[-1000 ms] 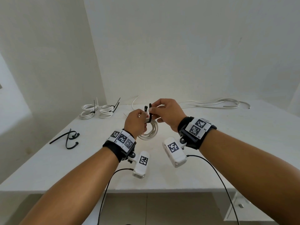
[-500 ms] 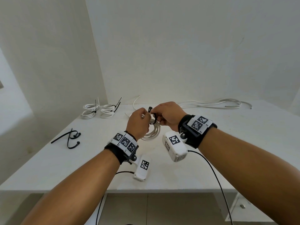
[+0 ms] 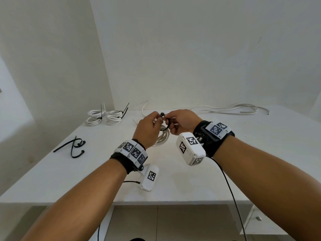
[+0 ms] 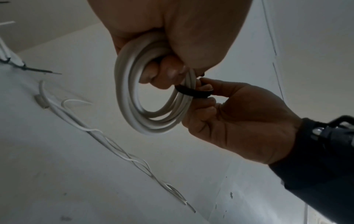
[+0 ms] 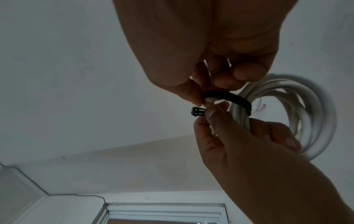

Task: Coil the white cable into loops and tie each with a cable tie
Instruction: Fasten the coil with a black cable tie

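Observation:
A white cable coil hangs above the middle of the table, and my left hand grips its top. The left wrist view shows those fingers curled through the coil. A black cable tie loops round the coil's strands. My right hand pinches the tie's band between thumb and fingertip. The tie's square head sticks out to the left beside my left thumb, which presses on that end. The tie's loop is slack round the strands.
Two tied white coils lie at the back left by the wall. Loose black cable ties lie at the left. Uncoiled white cable runs along the back right. The table's front edge is near my forearms.
The tie's two ends, upright above my hands a second ago, have been bent down into a loop round the coil. Both hands have closed in on each other.

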{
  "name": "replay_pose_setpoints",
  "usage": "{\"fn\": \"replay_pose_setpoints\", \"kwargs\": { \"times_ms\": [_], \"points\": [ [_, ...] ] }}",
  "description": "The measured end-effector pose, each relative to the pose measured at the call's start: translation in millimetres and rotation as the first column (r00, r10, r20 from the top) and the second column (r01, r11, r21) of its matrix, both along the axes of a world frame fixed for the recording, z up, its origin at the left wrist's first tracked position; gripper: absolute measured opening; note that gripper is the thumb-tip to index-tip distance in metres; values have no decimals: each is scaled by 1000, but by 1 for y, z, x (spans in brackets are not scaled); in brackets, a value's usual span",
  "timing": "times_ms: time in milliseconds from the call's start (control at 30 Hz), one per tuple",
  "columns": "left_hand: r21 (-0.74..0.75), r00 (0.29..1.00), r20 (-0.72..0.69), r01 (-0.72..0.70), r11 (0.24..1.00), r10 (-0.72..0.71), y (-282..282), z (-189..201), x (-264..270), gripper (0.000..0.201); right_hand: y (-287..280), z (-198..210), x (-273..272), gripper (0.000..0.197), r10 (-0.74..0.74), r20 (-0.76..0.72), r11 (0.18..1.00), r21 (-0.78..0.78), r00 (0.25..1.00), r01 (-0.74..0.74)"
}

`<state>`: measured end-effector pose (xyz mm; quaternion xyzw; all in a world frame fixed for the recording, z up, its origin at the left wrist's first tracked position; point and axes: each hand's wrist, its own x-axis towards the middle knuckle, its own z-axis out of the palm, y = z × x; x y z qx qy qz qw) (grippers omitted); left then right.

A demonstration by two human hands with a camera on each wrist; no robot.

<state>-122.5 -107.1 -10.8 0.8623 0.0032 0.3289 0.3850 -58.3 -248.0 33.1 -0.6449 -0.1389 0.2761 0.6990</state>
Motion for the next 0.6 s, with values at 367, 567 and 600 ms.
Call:
{"fn": "replay_pose_setpoints", "kwargs": {
  "times_ms": [367, 567, 600],
  "points": [
    [-78, 996, -86, 12, 997, -19, -2, 3, 4, 24, -2, -5, -5, 20, 61, 131, 997, 34, 989, -66],
    [46, 998, -64, -18, 999, 21, -5, 5, -3, 22, -2, -7, -5, 19, 44, 117, 998, 33, 992, -48],
    [68, 998, -64, -24, 997, 28, -5, 5, -3, 21, -2, -7, -4, 18, 41, 91, 998, 44, 995, -45]
  ]
}}
